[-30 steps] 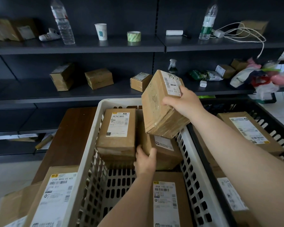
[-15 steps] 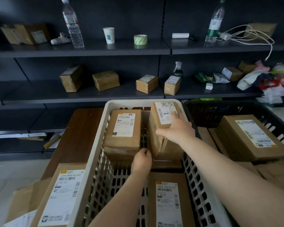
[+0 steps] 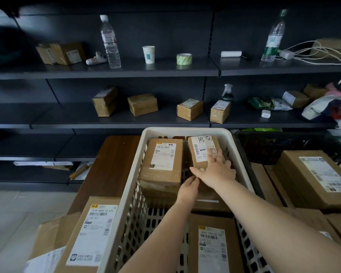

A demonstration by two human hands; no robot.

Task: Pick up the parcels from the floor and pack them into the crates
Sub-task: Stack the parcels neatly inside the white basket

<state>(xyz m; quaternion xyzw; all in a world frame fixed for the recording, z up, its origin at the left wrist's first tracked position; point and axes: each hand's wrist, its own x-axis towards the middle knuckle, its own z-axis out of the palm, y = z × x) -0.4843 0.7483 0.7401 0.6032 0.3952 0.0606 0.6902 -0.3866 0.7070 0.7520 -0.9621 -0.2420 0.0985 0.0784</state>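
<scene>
A white slotted crate [image 3: 185, 131] stands in front of me and holds several brown labelled parcels. At its back right lies a small parcel [image 3: 200, 146] with handwriting on its label; my right hand [image 3: 214, 170] is on its near end, fingers spread over the top and thumb along the near edge. My left hand [image 3: 188, 187] rests just below, fingers curled on the edge of a lower parcel [image 3: 207, 196] underneath. Another parcel [image 3: 161, 174] lies at the back left, and one more [image 3: 211, 243] lies at the near end.
A black crate [image 3: 244, 146] to the right holds a large parcel [image 3: 313, 178] and others. A labelled parcel [image 3: 92, 233] leans against the white crate's left side on a brown table [image 3: 110, 164]. Dark shelves [image 3: 126, 71] behind carry bottles, a cup, tape and small boxes.
My right hand brought the small parcel down from above the crate's right rim and laid it flat at the back right. My left hand stayed at the lower parcel.
</scene>
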